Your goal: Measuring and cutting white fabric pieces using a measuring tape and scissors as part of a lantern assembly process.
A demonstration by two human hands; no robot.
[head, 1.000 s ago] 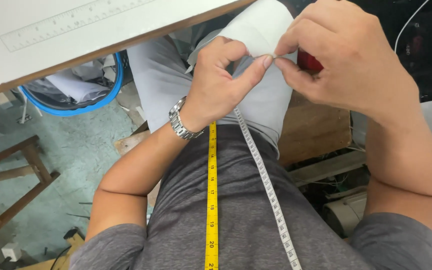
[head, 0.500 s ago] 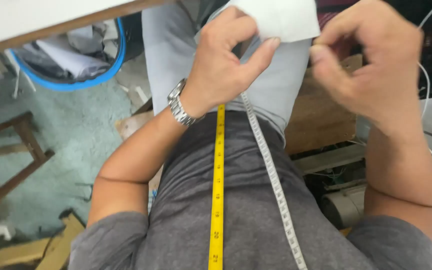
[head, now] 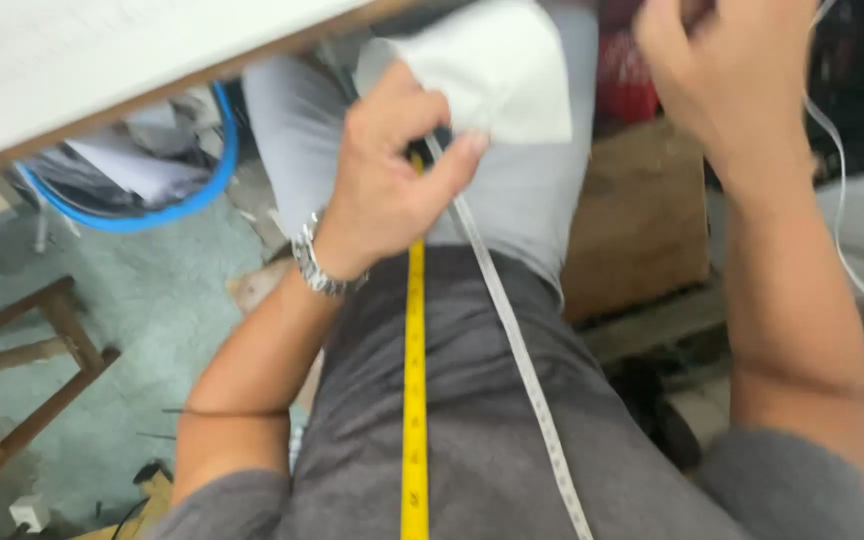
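Below the edge of the white surface [head: 102,70], the left hand [head: 392,180] is closed on a piece of white fabric [head: 497,70], its thumb and fingers pinched on the lower edge of the cloth, which lies over the person's lap against light grey trousers [head: 522,190]. A metal wristwatch [head: 317,265] sits on that wrist. The right hand [head: 722,70] is raised near the top right, well apart from the fabric; it is blurred and partly cut off by the frame, so I cannot tell whether its fingers are closed on anything. A thin white strip [head: 847,200] runs down just beside that hand and curves off to the right edge. A measuring tape hangs down the grey shirt [head: 472,420], one side showing yellow [head: 414,400] and the other white [head: 522,360], both running up toward the left hand. On the floor to the left are a blue hoop [head: 202,195] holding scraps and a wooden stool [head: 32,350]; a brown wooden box [head: 637,215] stands to the right of the lap.
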